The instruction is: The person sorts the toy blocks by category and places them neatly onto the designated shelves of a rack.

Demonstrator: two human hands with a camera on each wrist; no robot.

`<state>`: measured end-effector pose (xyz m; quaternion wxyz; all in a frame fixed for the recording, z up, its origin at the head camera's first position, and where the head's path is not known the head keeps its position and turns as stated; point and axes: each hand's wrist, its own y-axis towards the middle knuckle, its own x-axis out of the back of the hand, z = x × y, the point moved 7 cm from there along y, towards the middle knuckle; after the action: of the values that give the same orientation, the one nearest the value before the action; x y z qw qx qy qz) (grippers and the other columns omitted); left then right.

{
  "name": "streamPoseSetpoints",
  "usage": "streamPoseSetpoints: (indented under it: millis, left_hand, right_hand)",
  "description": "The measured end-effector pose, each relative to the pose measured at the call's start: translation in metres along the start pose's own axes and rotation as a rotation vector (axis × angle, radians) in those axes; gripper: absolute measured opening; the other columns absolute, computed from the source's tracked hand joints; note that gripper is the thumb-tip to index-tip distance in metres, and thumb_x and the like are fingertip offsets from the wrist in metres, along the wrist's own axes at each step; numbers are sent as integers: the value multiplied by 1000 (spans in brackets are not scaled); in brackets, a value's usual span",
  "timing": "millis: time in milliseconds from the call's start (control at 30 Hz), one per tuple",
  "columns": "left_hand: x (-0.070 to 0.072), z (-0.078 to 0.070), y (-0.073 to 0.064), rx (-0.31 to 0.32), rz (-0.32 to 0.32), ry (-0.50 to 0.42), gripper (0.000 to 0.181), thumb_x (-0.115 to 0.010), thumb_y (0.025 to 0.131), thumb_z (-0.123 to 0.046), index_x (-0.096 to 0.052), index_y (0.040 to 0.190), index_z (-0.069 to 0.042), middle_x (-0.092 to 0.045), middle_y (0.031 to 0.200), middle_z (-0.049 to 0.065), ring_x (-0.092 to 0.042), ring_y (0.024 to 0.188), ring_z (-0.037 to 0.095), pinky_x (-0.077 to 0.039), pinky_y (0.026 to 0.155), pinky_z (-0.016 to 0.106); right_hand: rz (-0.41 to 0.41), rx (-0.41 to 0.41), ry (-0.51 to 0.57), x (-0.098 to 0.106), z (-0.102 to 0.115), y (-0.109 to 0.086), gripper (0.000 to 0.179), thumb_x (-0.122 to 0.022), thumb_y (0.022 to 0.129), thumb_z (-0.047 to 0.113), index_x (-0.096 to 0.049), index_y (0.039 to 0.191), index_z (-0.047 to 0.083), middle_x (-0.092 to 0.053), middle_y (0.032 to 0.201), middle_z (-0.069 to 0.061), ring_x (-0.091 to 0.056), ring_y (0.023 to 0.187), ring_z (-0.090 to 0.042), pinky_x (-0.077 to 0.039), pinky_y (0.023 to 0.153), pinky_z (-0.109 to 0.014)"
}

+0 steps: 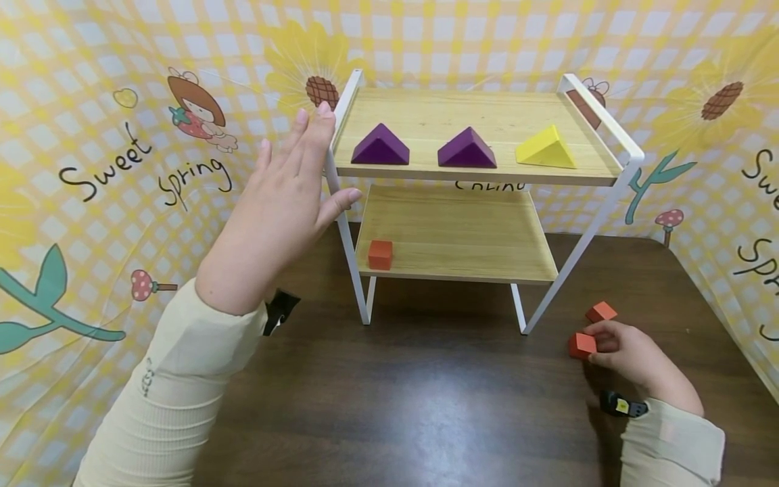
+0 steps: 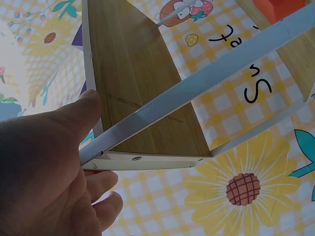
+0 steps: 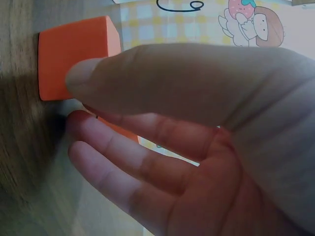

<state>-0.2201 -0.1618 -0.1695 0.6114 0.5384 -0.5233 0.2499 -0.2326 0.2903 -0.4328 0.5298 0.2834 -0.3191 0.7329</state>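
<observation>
At the shelf's left front corner is my left hand (image 1: pixel 274 196), its fingers extended along the side frame and thumb spread towards the front edge. In the left wrist view, the thumb touches the white frame (image 2: pixel 172 93) of the two-tier shelf. On the dark tabletop, right of the shelf, my right hand (image 1: pixel 642 362) pinches a red cube (image 1: pixel 582 345) between thumb and fingers. The right wrist view shows the thumb over the cube (image 3: pixel 59 59), which appears to rest on the table. Just behind lies another red block (image 1: pixel 602 312), partly hidden by the fingers.
Two purple triangular blocks (image 1: pixel 381 145) and a yellow one (image 1: pixel 546 149) stand along the upper board (image 1: pixel 462 108). A third red cube (image 1: pixel 380 255) sits at the lower board's (image 1: pixel 462 230) left front. Checked cloth (image 1: pixel 201 40) surrounds the table (image 1: pixel 395 406).
</observation>
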Motion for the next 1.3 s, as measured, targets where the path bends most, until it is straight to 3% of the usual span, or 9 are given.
streamPoseSetpoints:
  millis: [267,600,800,1100,1300]
  left_hand:
    - [0,0,0,-8,-10,-3,84,-54,104,-42,-2,164,-15,-9,170,4,-4,156,22,-3,123,57]
    - [0,0,1,-9,-9,5,84,-54,104,-42,-1,164,-14,-9,170,7,-4,156,22,-3,123,55]
    - [-1,0,2,-7,-6,8,85,-53,104,-43,-1,164,-14,-8,170,6,-3,156,21,-3,123,55]
    - [-1,0,2,-10,-13,4,84,-54,104,-43,-2,164,-13,-10,170,6,-4,156,22,-3,123,55]
    - [-1,0,1,-8,-14,-2,85,-55,104,-42,-2,164,-13,-10,170,8,-5,156,22,-4,123,56]
  right_hand:
    - [-6,-5,0,0,-2,0,38,-77,82,-3,-59,113,-15,-70,99,-24,-69,94,-38,-52,68,-19]
    - [-38,32,-89,1,5,2,35,-79,84,5,-63,112,-10,-72,98,-17,-70,89,-30,-54,74,-35]
    - [-57,41,-94,1,9,1,36,-80,84,7,-64,112,-9,-72,99,-17,-71,89,-29,-54,76,-35]
    - [-78,54,-82,2,15,-1,36,-81,83,6,-65,114,-6,-72,100,-17,-70,92,-31,-52,80,-45]
    - [-90,79,-81,2,20,-3,36,-81,83,6,-66,114,-5,-73,99,-15,-70,92,-30,-51,80,-44]
